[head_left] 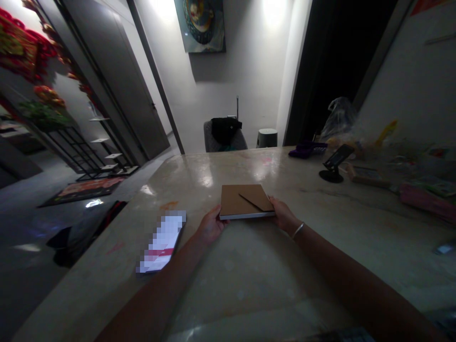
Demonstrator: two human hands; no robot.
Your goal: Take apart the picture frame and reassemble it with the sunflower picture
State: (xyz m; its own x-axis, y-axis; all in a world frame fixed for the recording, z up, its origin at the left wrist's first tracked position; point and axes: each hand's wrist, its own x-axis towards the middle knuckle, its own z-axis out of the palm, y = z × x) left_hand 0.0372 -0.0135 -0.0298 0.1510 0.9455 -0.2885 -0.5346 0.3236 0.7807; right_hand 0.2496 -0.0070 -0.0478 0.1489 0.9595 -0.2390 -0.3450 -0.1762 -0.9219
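Left hand (210, 225) and right hand (283, 214): two, both closed narrowly on opposite side edges of one brown-covered notebook (244, 202), which sits at the near middle of a pale polished countertop (199, 180). One thin dark stroke crosses the cover; its nature is unclear. One metal bangle (298, 230) on the right wrist. One smartphone (162, 242), screen blurred, lies on the counter just beside the left hand. Farther right on the counter: one black phone stand (333, 166), one purple item (308, 150), one pink packet (427, 202), and one translucent plastic bag (338, 121), contents indistinct. Beyond the counter: one grey chair (208, 140) holding one black bag (226, 130), and one dark cylindrical bin (267, 138).
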